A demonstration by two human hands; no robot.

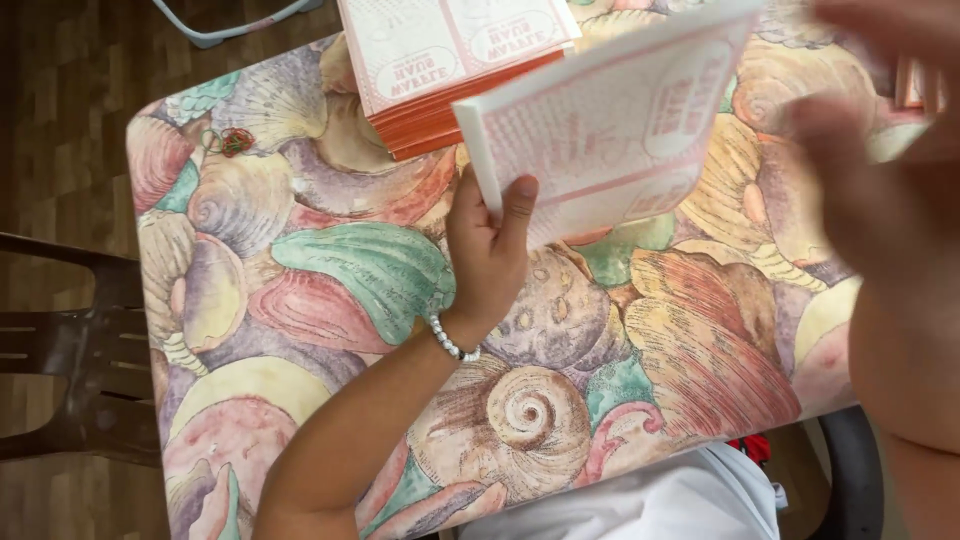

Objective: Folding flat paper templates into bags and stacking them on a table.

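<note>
We pinch a thin sheaf (pixel 610 110) of pink-printed sheets at its lower corner with our left hand (pixel 487 250), raised above the shell-patterned table (pixel 330 290) beside the stack (pixel 455 60), while our right hand (pixel 880 190) blurs past, its fingers unreadable.

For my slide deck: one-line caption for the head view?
Left hand grips a pink-printed sheet bundle above a seashell tablecloth; blurred right hand nearby.
</note>
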